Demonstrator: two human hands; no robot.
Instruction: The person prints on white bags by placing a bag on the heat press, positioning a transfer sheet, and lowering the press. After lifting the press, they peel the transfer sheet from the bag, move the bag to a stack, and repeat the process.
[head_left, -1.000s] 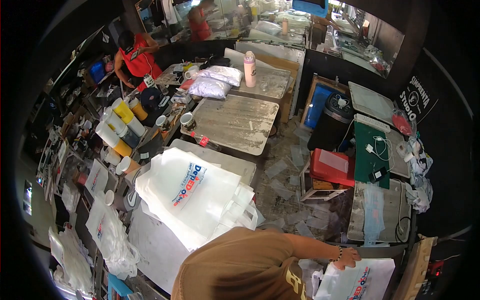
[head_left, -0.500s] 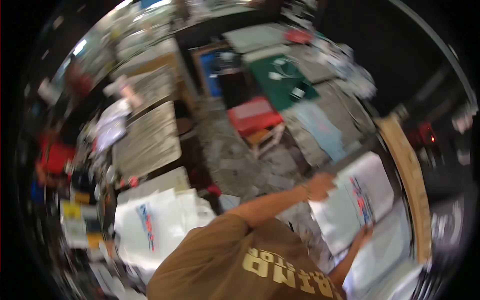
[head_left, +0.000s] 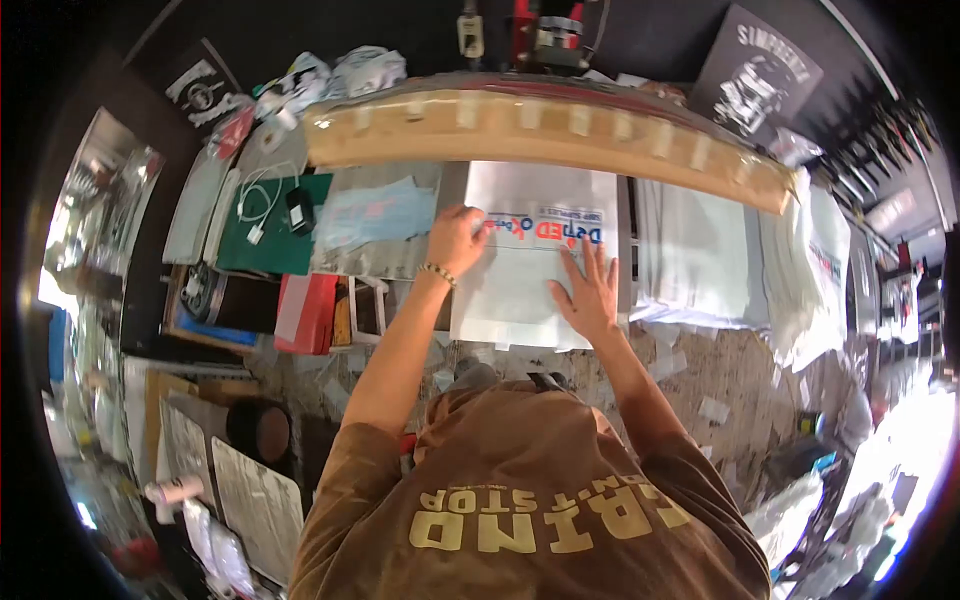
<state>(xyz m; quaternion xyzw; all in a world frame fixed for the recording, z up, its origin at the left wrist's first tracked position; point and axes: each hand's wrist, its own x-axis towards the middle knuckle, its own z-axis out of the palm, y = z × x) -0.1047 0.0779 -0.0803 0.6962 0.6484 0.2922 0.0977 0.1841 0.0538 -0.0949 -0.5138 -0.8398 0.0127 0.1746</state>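
The white printed bag (head_left: 520,290) lies flat in front of the wearer, its near end hanging over the floor (head_left: 690,385), which is strewn with scraps. Right hand (head_left: 590,290) is on it, fingers open and spread; left hand (head_left: 457,240) is curled at its left edge, can't tell if it's pinching. Light-blue sheet (head_left: 378,213) to the left, white stack (head_left: 695,250) close on the right, and a long taped beam (head_left: 540,125) crowds the far end.

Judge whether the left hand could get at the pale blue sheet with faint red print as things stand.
Probably yes: the pale blue sheet lies just left of the left hand, with nothing visible standing between them. The hand would only need to leave the edge of the white printed bag.
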